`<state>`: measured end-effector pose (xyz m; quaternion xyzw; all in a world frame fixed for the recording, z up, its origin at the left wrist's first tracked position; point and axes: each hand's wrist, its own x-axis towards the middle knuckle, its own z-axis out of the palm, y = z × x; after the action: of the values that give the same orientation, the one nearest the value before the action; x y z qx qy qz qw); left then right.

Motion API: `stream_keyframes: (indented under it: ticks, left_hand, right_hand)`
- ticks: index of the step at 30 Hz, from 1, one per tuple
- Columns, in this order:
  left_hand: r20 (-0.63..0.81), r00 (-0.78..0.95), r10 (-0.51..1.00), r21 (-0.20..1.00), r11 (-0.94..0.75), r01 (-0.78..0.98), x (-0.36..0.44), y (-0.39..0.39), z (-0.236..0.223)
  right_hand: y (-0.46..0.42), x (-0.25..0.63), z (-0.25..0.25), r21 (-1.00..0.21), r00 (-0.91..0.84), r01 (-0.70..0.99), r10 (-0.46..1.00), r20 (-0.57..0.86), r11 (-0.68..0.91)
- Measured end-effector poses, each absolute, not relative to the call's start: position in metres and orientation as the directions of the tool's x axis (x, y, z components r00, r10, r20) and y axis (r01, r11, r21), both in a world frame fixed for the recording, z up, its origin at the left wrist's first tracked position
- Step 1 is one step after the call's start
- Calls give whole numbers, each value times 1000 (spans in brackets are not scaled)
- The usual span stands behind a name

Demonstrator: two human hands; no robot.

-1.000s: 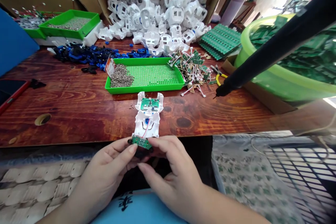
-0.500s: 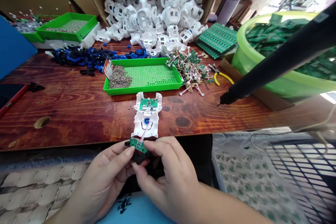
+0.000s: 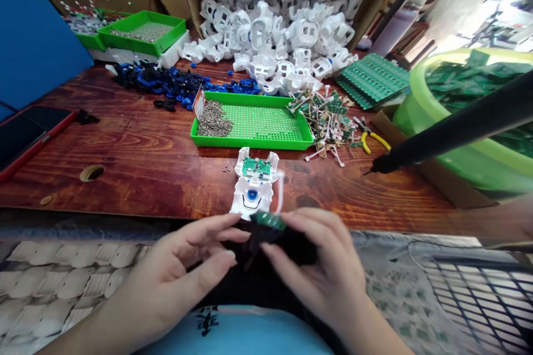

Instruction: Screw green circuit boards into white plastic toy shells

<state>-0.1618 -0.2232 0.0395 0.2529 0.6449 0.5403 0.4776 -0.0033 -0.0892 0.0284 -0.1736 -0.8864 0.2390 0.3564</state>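
Note:
My right hand (image 3: 320, 266) pinches a small green circuit board (image 3: 268, 221) mounted on a black part, just off the table's front edge. White and red wires (image 3: 280, 191) rise from the board, blurred by motion. My left hand (image 3: 195, 266) is beside it on the left, fingers apart and holding nothing. Right behind the board lies a white plastic shell half (image 3: 239, 199) with a blue round piece inside. Touching its far side is another white shell half (image 3: 275, 162), fitted with a green circuit board (image 3: 255, 167).
A green tray (image 3: 266, 143) with a heap of screws (image 3: 214, 119) stands behind the shells. Wired boards (image 3: 328, 116) and yellow-handled pliers (image 3: 376, 138) lie to its right. A black screwdriver (image 3: 416, 150) slants in from the right, before a green basin (image 3: 420, 100). White shells (image 3: 258, 33) pile up behind.
My left hand has let go of the board and its fingers have spread. The board has turned in my right hand, and its wires have swung right, off the white shell. The view has shifted.

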Motion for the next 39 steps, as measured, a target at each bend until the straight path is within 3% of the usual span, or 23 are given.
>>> stream_keyframes:
  ticks: [3,5,6,9,13,22,25,31,34,39]
  left_hand:
    - [-71,-577,814,924,272,270,-179,-219,42]
    - [84,-514,854,773,269,574,-190,-212,38]
    - [86,-446,891,693,268,670,-195,-208,35]
    - [-8,-310,951,564,260,784,-200,-195,27]
    - [26,-277,961,536,220,815,-196,-181,25]
    - [-28,-275,961,662,224,715,-188,-169,28]
    - [-88,-272,958,737,246,630,-185,-171,35]
    - [-228,-338,913,916,319,244,-173,-179,38]
    - [-252,-414,875,955,295,42,-167,-178,31]
    - [-280,-387,878,941,172,-291,-163,-177,22]
  right_hand:
    - [-64,-13,33,-509,-636,234,526,565,829]
    - [-52,-22,36,-536,-682,263,547,485,802]
    - [-48,-26,37,-559,-710,268,553,436,785]
    - [-45,-33,38,-630,-781,273,550,297,727]
    - [-50,-37,37,-642,-830,316,532,170,698]
    - [-55,-43,51,-511,-862,411,504,51,755]
    - [-58,-44,53,-517,-862,415,505,41,749]
    - [-73,-44,47,-551,-835,443,549,34,707]
    - [-82,-42,42,-544,-803,444,586,111,712]
    - [-94,-40,39,-479,-773,391,563,293,786]
